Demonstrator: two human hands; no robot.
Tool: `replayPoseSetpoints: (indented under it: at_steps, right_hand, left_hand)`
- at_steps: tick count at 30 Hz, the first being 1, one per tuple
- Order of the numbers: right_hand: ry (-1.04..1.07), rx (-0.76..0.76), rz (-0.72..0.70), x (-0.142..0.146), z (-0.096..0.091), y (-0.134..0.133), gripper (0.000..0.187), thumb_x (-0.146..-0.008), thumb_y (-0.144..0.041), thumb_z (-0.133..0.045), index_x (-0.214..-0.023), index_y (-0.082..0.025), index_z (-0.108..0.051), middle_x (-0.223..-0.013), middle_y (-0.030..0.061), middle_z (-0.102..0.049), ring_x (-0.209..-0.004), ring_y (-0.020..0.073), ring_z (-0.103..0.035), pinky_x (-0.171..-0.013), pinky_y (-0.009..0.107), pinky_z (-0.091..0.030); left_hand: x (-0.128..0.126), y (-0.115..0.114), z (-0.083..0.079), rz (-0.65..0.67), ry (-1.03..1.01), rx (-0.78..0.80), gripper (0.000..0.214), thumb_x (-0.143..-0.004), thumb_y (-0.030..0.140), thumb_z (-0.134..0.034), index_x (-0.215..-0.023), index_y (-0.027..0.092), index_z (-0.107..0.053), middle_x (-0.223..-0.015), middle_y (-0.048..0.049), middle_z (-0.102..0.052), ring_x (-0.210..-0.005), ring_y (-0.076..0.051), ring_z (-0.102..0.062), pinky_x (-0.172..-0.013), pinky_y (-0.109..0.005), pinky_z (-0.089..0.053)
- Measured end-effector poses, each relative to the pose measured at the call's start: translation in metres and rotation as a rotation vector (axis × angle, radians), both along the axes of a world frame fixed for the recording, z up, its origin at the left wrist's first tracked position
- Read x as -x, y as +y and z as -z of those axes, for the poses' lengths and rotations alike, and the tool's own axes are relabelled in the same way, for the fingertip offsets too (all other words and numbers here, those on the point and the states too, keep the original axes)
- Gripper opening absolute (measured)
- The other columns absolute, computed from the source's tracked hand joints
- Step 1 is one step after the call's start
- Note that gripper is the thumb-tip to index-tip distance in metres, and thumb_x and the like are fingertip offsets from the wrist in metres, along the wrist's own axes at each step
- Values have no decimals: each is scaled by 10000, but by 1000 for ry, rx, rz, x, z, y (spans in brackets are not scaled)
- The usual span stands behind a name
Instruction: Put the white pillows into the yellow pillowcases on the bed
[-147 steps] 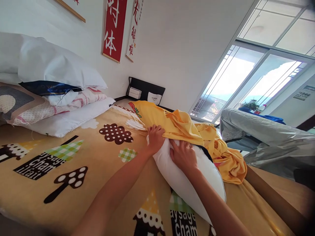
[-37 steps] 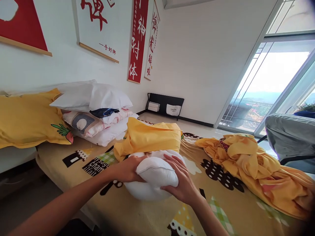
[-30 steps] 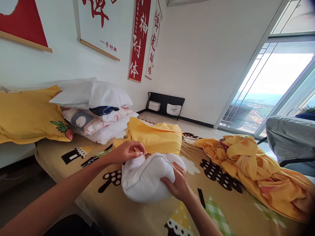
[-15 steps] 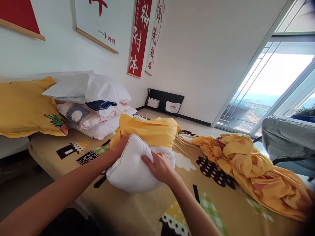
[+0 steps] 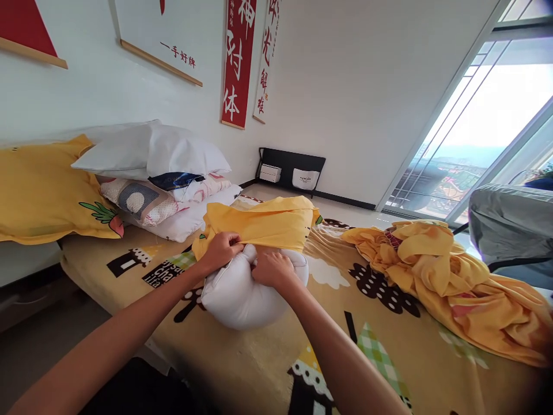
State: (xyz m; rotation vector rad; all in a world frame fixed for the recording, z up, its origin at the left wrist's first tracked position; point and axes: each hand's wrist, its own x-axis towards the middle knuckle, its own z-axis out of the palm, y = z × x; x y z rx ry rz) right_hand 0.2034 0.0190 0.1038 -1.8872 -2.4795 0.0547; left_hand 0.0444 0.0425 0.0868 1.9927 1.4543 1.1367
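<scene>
A white pillow point(image 5: 246, 300) lies on the bed, its far part inside a yellow pillowcase point(image 5: 263, 222) and its near end bulging out toward me. My left hand point(image 5: 221, 252) is closed on the pillowcase's near edge, at the left side of the opening. Just to the right, my right hand point(image 5: 273, 268) grips a fold of the pillow close to the opening. Its fingertips are partly sunk in the white fabric.
Stacked white and patterned pillows point(image 5: 159, 155) stand at the left behind a yellow pillow point(image 5: 47, 190). Crumpled yellow bedding point(image 5: 432, 271) lies on the right of the patterned bedsheet point(image 5: 242, 369). Beyond are a black rack point(image 5: 289, 167) and a grey covered chair point(image 5: 510, 225).
My left hand has come out from behind the pillow to the pillowcase edge. The pillow's raised left corner has been folded down, and my right hand has pushed toward the opening.
</scene>
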Motion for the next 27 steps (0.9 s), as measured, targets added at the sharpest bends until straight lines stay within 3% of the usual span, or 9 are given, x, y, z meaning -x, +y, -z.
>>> replayPoseSetpoints:
  at_steps: [5, 11, 15, 17, 19, 21, 23, 25, 27]
  right_hand:
    - [62, -102, 120, -4, -2, 10, 362, -907, -301, -383, -1047, -188, -696, -1048, 160, -698, -971, 263, -650, -777, 347, -445]
    - [122, -260, 192, -9, 7, -1, 428, -950, -355, -302, -922, -188, -694, -898, 148, -714, -841, 272, -669, -699, 350, -443]
    - [309, -509, -30, -30, 22, -17, 337, -931, -409, -402, -935, -181, -649, -862, 105, -700, -827, 248, -648, -739, 349, -455]
    - [421, -680, -227, -51, 35, -26, 308, -911, -407, -458, -1034, -174, -617, -1008, 115, -676, -963, 255, -613, -843, 379, -449]
    - [508, -830, -299, -73, 51, -32, 407, -873, -429, -533, -1192, -176, -544, -1215, 146, -591, -1137, 288, -532, -956, 449, -395]
    - [605, -831, -227, -88, 67, -34, 606, -840, -468, -581, -1349, -191, -404, -1336, 168, -501, -1216, 312, -477, -975, 497, -379]
    - [720, -708, -168, -87, 76, -32, 683, -845, -495, -564, -1408, -203, -310, -1335, 164, -502, -1199, 301, -498, -936, 485, -422]
    - [801, -612, -175, -74, 77, -25, 607, -869, -484, -524, -1381, -211, -349, -1288, 143, -536, -1170, 276, -520, -915, 453, -449]
    - [790, -633, -181, -52, 68, -18, 516, -863, -486, -518, -1294, -210, -452, -1270, 136, -536, -1192, 287, -493, -951, 473, -420]
  left_hand:
    - [-1, -16, -11, 42, 120, -60, 224, -708, 348, -509, -575, 184, -434, -532, 48, -382, -540, -105, -350, -524, -248, -255]
    - [5, -18, -22, 199, 303, 114, 333, -645, 447, -637, -829, 192, -525, -844, -16, -599, -765, -200, -546, -633, -265, -365]
    - [7, -25, -15, 155, 335, 138, 250, -621, 277, -600, -840, 185, -522, -863, -33, -606, -821, -221, -554, -686, -283, -380]
    - [11, -29, -9, 111, 319, 113, 196, -616, 242, -565, -794, 182, -510, -810, -19, -585, -787, -206, -541, -671, -281, -363]
    - [18, -31, -4, 72, 272, 90, 137, -622, 244, -536, -738, 187, -488, -748, 7, -550, -729, -181, -518, -631, -271, -336]
    - [27, -31, -2, 51, 238, 80, 101, -632, 254, -515, -685, 195, -453, -683, 30, -500, -667, -159, -484, -589, -267, -303]
    - [36, -30, -3, 32, 251, 59, 108, -641, 262, -502, -646, 200, -414, -642, 37, -459, -631, -152, -454, -571, -272, -279]
    - [41, -29, -6, -27, 306, -15, 133, -651, 262, -490, -620, 206, -373, -645, 23, -446, -646, -163, -444, -584, -284, -280]
    - [45, -27, -11, -108, 332, -134, 117, -667, 247, -457, -633, 213, -350, -687, 1, -455, -692, -181, -446, -614, -298, -302]
